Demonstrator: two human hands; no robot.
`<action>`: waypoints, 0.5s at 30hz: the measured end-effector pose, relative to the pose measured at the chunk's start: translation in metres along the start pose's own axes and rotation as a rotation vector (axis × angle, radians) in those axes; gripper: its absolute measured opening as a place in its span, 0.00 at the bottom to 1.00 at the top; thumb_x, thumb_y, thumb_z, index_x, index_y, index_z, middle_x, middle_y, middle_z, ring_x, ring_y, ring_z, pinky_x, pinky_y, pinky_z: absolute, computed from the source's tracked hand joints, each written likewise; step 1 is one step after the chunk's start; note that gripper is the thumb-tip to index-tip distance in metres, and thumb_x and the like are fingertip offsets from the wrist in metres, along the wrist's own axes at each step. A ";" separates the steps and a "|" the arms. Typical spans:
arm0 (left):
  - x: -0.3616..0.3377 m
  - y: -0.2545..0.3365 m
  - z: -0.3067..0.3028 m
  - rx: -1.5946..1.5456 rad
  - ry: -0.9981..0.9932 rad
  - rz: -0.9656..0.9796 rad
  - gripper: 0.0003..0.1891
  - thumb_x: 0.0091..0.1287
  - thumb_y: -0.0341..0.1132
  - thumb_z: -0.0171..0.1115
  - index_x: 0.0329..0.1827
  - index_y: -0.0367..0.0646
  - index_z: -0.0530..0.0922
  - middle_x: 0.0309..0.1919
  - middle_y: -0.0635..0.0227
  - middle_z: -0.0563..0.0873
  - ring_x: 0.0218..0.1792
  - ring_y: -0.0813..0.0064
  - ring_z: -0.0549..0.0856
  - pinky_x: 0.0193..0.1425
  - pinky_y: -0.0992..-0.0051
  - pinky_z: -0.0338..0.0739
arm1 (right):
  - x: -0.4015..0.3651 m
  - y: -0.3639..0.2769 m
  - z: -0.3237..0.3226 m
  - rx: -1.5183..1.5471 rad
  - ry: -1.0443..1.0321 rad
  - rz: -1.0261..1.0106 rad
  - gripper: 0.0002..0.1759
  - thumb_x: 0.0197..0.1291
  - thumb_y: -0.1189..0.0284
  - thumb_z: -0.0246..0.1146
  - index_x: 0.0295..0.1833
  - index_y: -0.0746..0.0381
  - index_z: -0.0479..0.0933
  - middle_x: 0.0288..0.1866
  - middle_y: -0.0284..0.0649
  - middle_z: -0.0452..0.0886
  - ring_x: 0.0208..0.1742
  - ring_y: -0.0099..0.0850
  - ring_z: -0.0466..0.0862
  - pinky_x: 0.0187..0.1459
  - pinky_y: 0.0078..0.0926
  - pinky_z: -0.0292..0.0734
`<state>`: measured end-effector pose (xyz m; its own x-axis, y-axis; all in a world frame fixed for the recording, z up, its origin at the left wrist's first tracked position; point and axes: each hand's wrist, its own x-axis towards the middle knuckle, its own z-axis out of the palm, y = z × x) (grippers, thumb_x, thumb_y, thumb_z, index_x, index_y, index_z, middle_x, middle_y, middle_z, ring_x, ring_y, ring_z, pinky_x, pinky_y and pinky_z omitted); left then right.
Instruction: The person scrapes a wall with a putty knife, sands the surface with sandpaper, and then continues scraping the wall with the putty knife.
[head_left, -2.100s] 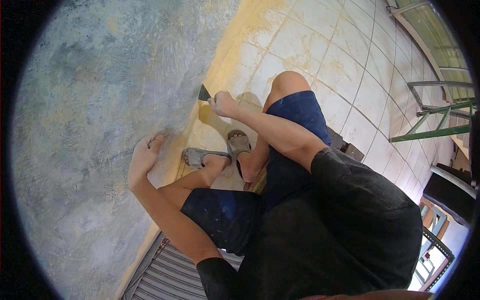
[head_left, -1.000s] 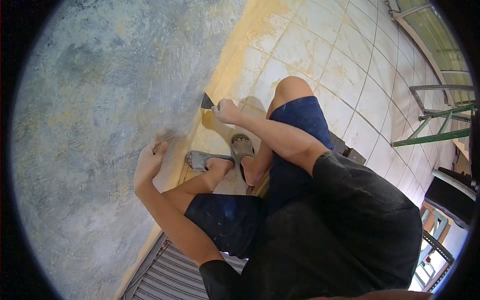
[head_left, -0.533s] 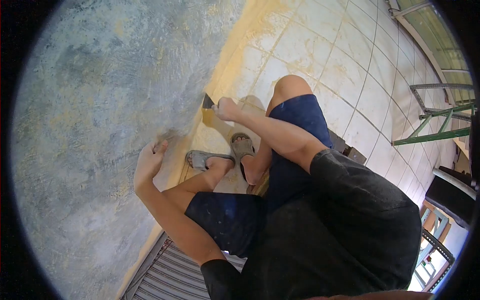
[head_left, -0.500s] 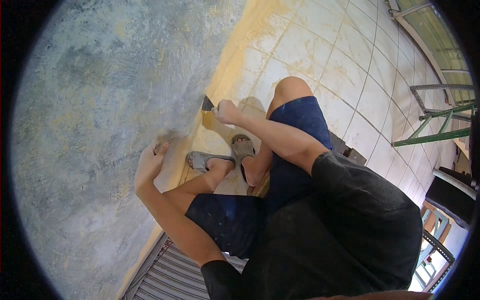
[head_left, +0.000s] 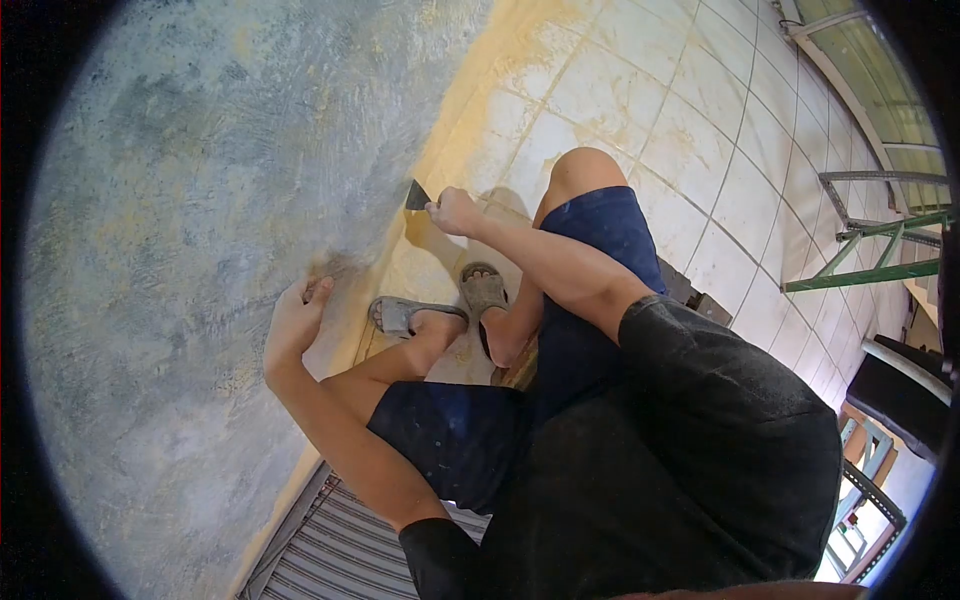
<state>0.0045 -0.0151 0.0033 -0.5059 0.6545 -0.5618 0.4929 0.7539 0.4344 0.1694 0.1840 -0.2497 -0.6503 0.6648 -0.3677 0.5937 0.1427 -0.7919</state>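
Observation:
In the head view my right hand [head_left: 459,212] is closed around the handle of a scraper [head_left: 416,196], most of which its fingers hide. The dark, wedge-shaped blade points at the seam where the mottled blue-grey wall [head_left: 200,220] meets the floor. A band of yellowish residue [head_left: 455,130] runs along that seam. My left hand [head_left: 297,318] is by the wall, lower in the view, its thumb apart and its other fingers partly hidden. Close to its fingertips lies a darker shadow on the wall surface.
White floor tiles [head_left: 685,130] carry yellowish smears. My sandaled feet [head_left: 395,316] stand close to the wall. A green metal frame [head_left: 870,272] and a black rounded object [head_left: 900,395] are at the right. A ribbed grey shutter [head_left: 345,550] shows at the bottom.
My right hand and the scraper have shifted slightly up in the view along the wall seam. The left hand has hardly moved, and the whole view has shifted a little.

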 end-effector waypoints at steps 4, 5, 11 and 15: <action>0.004 -0.007 -0.001 0.028 0.030 -0.028 0.28 0.69 0.53 0.56 0.55 0.33 0.78 0.49 0.47 0.84 0.52 0.55 0.82 0.57 0.64 0.73 | -0.006 -0.008 0.003 -0.008 0.012 -0.038 0.24 0.59 0.61 0.61 0.33 0.78 0.77 0.34 0.68 0.80 0.41 0.60 0.82 0.46 0.47 0.78; 0.006 -0.013 0.002 0.033 0.022 -0.010 0.28 0.69 0.53 0.56 0.55 0.33 0.78 0.49 0.47 0.84 0.52 0.55 0.82 0.57 0.64 0.73 | -0.001 -0.006 0.000 -0.006 0.002 -0.017 0.24 0.59 0.61 0.61 0.34 0.78 0.77 0.34 0.68 0.80 0.41 0.60 0.83 0.46 0.47 0.78; -0.006 0.013 -0.004 0.095 0.027 -0.065 0.28 0.69 0.53 0.56 0.55 0.34 0.78 0.49 0.47 0.84 0.52 0.54 0.82 0.57 0.64 0.73 | -0.007 -0.013 -0.005 -0.028 0.012 -0.023 0.24 0.59 0.60 0.61 0.34 0.78 0.78 0.35 0.68 0.80 0.41 0.59 0.83 0.45 0.47 0.79; 0.000 0.006 -0.001 0.075 0.015 -0.031 0.27 0.69 0.52 0.56 0.56 0.34 0.78 0.49 0.46 0.84 0.52 0.54 0.82 0.56 0.64 0.73 | 0.001 -0.003 -0.008 -0.033 -0.023 -0.012 0.24 0.59 0.60 0.61 0.34 0.77 0.78 0.34 0.67 0.80 0.40 0.59 0.83 0.45 0.47 0.78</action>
<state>0.0071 -0.0104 0.0065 -0.5321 0.6318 -0.5637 0.5278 0.7680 0.3626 0.1707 0.1899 -0.2437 -0.6682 0.6455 -0.3699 0.6006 0.1747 -0.7802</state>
